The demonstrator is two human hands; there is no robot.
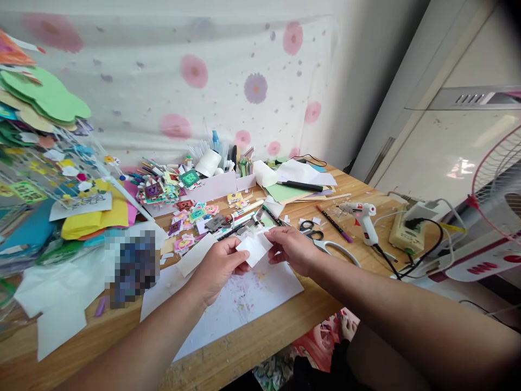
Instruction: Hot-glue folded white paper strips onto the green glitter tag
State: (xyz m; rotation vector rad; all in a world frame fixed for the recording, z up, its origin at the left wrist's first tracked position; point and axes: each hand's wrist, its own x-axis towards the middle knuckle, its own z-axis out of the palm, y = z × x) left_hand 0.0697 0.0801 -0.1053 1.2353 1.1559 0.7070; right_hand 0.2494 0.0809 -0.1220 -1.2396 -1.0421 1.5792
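Both my hands hold one small white piece of paper (255, 248) above a large white sheet (244, 296) on the wooden table (277, 331). My left hand (217, 267) pinches its left edge with fingers closed. My right hand (292, 248) grips its right side, fingers curled round it. Coloured paper squares (191, 217) and pens (244, 209) lie just beyond the hands.
Scissors (315, 234) and a white glue gun (364, 214) lie to the right, with a power strip (407, 233) and cables. A fan (499, 184) stands at far right. Stacks of coloured paper (49, 163) crowd the left. Rolls and a white box (211, 184) sit at the back.
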